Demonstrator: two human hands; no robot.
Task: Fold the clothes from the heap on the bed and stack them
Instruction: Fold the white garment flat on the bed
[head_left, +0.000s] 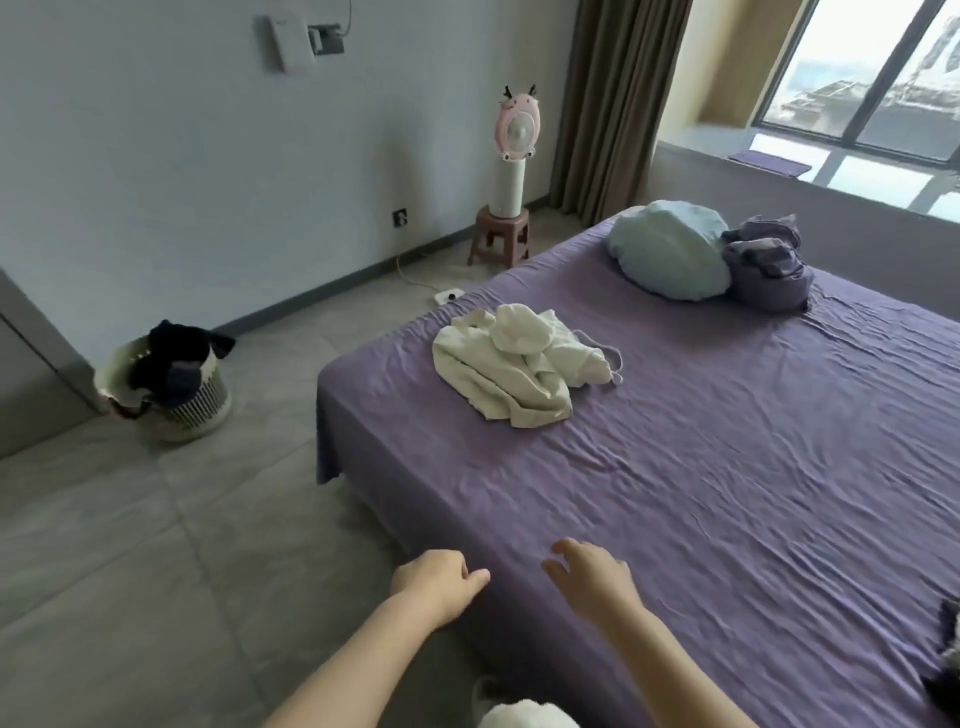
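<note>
Down at the near bed edge, the left hand (439, 582) has its fingers loosely curled with one finger out, holding nothing. Beside it the right hand (592, 574) hovers with fingers spread and relaxed over the purple sheet (701, 467), also holding nothing. Well beyond them, the heap of cream clothes (519, 364) lies unfolded near the bed's left side. Farther back sit a pale blue pillow (670, 257) and a bundled purple blanket (769, 270). On the floor stand a laundry basket (171, 387) and a pink fan (514, 156) on a stool.
</note>
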